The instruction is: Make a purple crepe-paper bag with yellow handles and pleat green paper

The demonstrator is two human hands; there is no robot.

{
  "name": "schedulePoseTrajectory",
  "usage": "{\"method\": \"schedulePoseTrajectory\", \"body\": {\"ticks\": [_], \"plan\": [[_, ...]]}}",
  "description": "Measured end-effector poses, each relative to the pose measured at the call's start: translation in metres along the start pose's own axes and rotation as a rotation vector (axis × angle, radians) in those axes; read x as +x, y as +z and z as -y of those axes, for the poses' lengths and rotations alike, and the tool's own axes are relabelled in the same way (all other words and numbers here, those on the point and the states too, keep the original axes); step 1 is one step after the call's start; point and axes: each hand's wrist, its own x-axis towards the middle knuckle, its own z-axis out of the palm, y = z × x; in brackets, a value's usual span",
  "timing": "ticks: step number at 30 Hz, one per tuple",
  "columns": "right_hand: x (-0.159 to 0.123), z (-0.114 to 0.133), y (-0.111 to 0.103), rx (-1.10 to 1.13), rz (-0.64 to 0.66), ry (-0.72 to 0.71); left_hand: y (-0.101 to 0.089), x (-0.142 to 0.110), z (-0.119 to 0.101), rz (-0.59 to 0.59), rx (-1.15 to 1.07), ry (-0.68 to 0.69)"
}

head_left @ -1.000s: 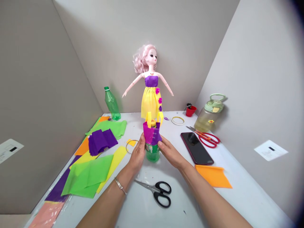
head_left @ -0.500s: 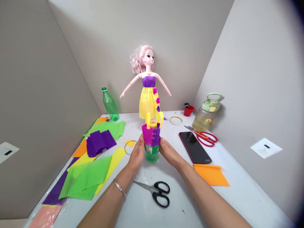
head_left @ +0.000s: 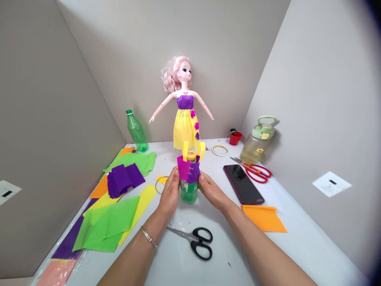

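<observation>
Left of the doll (head_left: 185,102) and forward of it, folded purple cloth (head_left: 124,179) lies over coloured sheets (head_left: 108,226). Directly in front of the doll, left hand (head_left: 169,192) and right hand (head_left: 213,192) hold an upright purple-sleeved green bottle (head_left: 189,176) between them, fingers against opposite sides. Right of the doll and forward of it, a dark phone (head_left: 244,184) lies flat.

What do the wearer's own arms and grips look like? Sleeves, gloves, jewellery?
The left forearm and right forearm are bare as far as the view shows. The left grip and right grip are ungloved. A thin, silver-coloured bangle circles the left wrist; nothing is visibly worn on the right.
</observation>
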Motion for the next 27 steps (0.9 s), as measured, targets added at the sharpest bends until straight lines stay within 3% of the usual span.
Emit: {"method": "schedulePoseTrajectory", "body": {"ticks": [14,27], "plan": [[0.002,0.012,0.002,-0.01,0.05,-0.016,0.012,-0.003,-0.002,-0.077,-0.243,0.004],[0.003,0.014,0.009,0.001,-0.028,-0.029,0.005,0.001,0.003,-0.095,-0.147,-0.03]]}}
